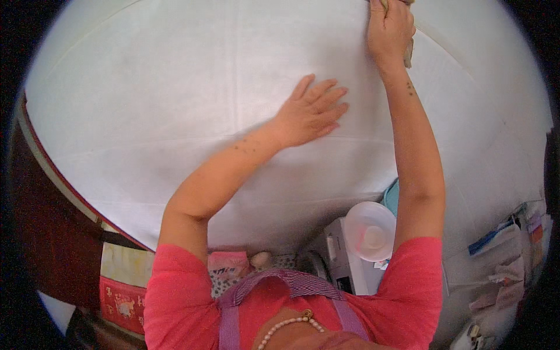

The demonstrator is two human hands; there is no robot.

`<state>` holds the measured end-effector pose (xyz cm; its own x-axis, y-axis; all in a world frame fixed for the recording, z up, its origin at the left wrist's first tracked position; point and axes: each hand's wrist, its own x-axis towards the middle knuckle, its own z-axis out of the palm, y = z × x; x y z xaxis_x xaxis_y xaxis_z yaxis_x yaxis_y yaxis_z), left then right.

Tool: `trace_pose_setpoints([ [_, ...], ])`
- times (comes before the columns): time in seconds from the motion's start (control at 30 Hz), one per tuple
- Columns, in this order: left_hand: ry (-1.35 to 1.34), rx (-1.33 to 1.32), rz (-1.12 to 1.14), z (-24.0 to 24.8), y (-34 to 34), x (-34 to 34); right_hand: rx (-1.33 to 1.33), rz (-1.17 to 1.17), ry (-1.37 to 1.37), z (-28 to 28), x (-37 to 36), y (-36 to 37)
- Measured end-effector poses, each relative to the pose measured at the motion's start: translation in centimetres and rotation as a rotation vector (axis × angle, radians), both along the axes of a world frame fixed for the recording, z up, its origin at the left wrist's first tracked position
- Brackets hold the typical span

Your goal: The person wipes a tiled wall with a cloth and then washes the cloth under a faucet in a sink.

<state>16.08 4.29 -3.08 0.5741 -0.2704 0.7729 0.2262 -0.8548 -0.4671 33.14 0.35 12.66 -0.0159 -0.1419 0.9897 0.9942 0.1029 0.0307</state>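
Observation:
A broad, pale white surface (175,87) with faint seams spreads across most of the view; I cannot tell whether it is a wall or a panel. My left hand (315,111) is against or just above its middle, fingers spread, with nothing in it. Higher up, at the top right, my right hand (392,28) is wrapped round a beige-green cloth (408,53). One end of the cloth hangs below the wrist side, and its upper part is cut off by the picture's edge.
A pinkish-white bowl (373,236) stands on a white boxy appliance (356,274) at lower right, with a teal basin (392,198) behind. Fabric pieces (507,256) hang at far right. A red printed sheet (122,303) and dark red panel (58,233) are at left.

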Motion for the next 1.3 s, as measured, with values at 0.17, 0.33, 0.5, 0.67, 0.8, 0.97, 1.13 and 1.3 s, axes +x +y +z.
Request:
trace_pose_setpoints([
  [0.17,0.018,-0.054,-0.150,-0.3,-0.3,-7.0,-0.070,-0.027,0.005,1.7,-8.0,2.1],
  [0.33,0.033,-0.090,-0.170,-0.6,0.6,-13.6,-0.079,0.044,-0.027,2.6,-14.4,4.7],
  [0.5,-0.035,-0.142,-0.101,-1.1,0.4,-20.5,-0.124,0.081,-0.010,3.0,-21.8,7.1],
  [0.67,-0.067,-0.220,-0.029,-3.0,-0.2,-28.1,-0.103,0.177,-0.104,2.5,-31.5,10.2],
  [0.8,-0.115,-0.309,0.098,-3.6,-1.6,-35.0,-0.181,0.542,-0.045,3.2,-39.9,11.7],
  [0.97,-0.309,-0.395,0.248,-4.7,-3.6,-42.1,-0.711,1.733,0.412,1.3,-47.2,7.9],
  [1.13,-0.664,-0.746,0.184,-4.7,-4.8,-47.2,-1.008,2.049,0.726,-4.6,-48.5,4.1],
  [1.3,-0.871,-1.664,-0.705,-4.1,-5.3,-48.3,-1.242,1.672,0.657,-8.8,-48.8,-1.3],
])
